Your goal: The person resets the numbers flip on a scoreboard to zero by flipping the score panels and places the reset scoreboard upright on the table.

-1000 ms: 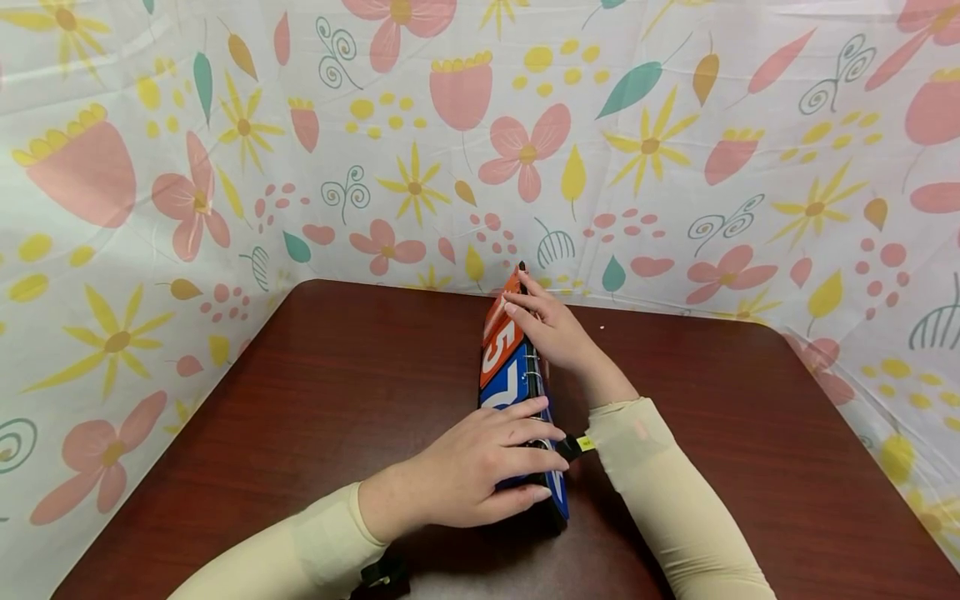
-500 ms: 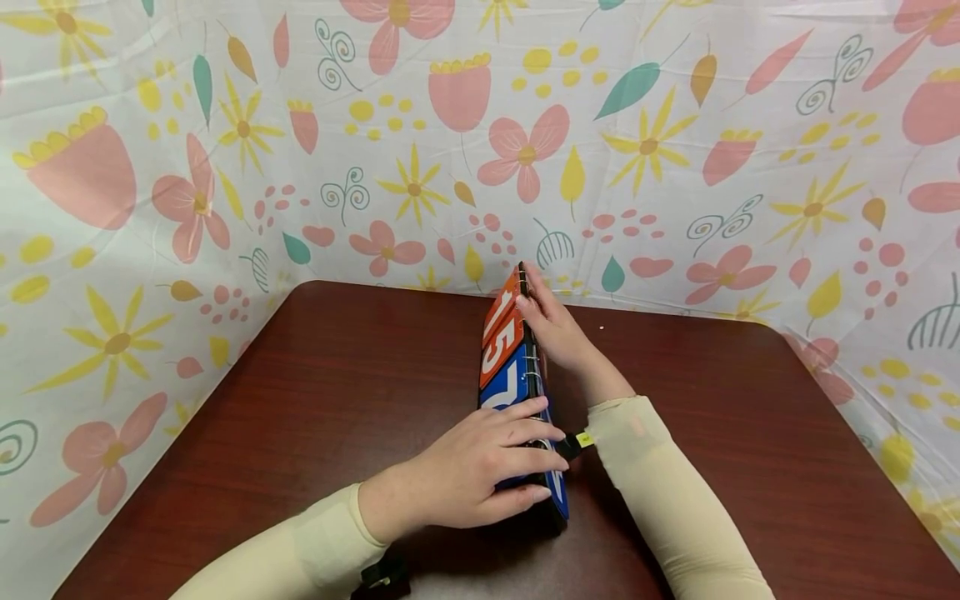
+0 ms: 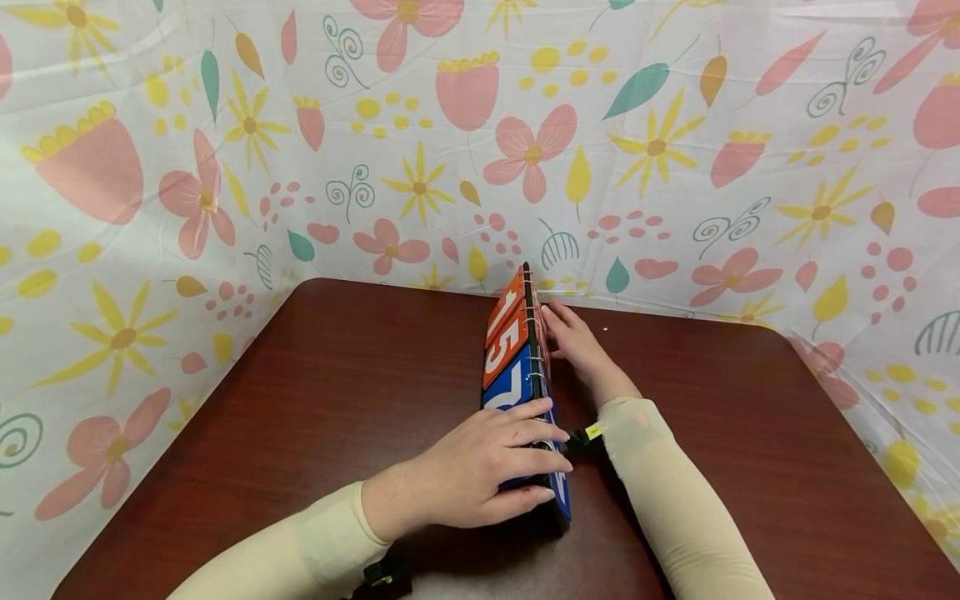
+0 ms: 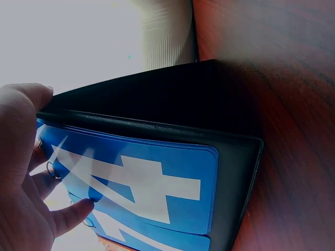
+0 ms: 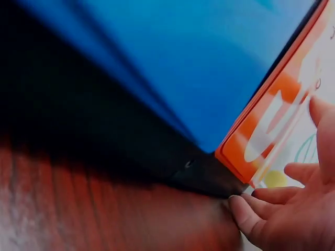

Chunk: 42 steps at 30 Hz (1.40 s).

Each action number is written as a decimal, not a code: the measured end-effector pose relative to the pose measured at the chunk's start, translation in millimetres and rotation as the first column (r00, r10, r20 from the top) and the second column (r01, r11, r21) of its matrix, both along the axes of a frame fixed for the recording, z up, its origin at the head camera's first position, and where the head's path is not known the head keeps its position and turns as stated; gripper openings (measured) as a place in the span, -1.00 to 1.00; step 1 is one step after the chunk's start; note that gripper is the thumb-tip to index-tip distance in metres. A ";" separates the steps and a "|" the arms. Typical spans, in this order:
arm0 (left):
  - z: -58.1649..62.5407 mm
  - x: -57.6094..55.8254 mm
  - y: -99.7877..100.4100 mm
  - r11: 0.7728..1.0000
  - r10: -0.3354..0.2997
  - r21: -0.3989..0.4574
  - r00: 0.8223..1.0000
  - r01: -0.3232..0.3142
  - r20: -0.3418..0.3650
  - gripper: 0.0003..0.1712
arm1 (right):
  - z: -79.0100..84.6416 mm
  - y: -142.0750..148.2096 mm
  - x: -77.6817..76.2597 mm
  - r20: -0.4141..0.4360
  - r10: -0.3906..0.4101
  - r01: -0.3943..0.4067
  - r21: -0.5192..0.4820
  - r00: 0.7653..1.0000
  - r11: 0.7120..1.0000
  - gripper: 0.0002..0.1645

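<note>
A tabletop flip scoreboard (image 3: 508,354) stands tent-like on the table, its ringed spine running away from me. On its left face are orange number cards, with blue ones nearer. My left hand (image 3: 465,471) rests across the near end of the spine, fingers laid over the top. In the left wrist view, one of its fingers lies on the blue cards beside a white 4 (image 4: 146,183). My right hand (image 3: 588,354) is low at the far right side. The right wrist view shows its relaxed fingers beside an orange card (image 5: 267,125); contact is unclear.
A dark reddish-brown table (image 3: 360,367) lies under the scoreboard. Behind and to the left hangs a white flower-print cloth (image 3: 405,108). A black strap piece with a yellow tag (image 3: 594,432) is at my right wrist.
My right hand has come from the top of the far end over the spine and down along the right side. The left hand has kept its place.
</note>
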<state>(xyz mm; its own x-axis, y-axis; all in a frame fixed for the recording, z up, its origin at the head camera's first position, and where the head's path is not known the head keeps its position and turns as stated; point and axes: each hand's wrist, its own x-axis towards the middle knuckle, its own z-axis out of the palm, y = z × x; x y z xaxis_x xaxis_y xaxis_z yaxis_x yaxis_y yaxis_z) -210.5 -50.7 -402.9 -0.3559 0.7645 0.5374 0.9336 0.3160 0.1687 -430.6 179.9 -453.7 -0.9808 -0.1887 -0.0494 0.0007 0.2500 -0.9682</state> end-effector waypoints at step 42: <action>0.3 1.5 1.2 1.000 0.010 -0.008 0.999 -0.009 0.039 -0.56 | 7.5 33.1 -2.4 0.341 -0.248 0.373 -0.376 0.907 0.848 -0.63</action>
<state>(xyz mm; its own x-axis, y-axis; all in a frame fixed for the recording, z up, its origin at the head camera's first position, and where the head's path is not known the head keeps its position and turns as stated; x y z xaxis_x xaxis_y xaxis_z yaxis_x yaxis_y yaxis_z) -209.0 -49.5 -402.6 -0.3836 0.7651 0.5172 0.9234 0.3261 0.2024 -433.0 213.0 -446.2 -0.9500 0.0600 -0.3064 0.2841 -0.2413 -0.9279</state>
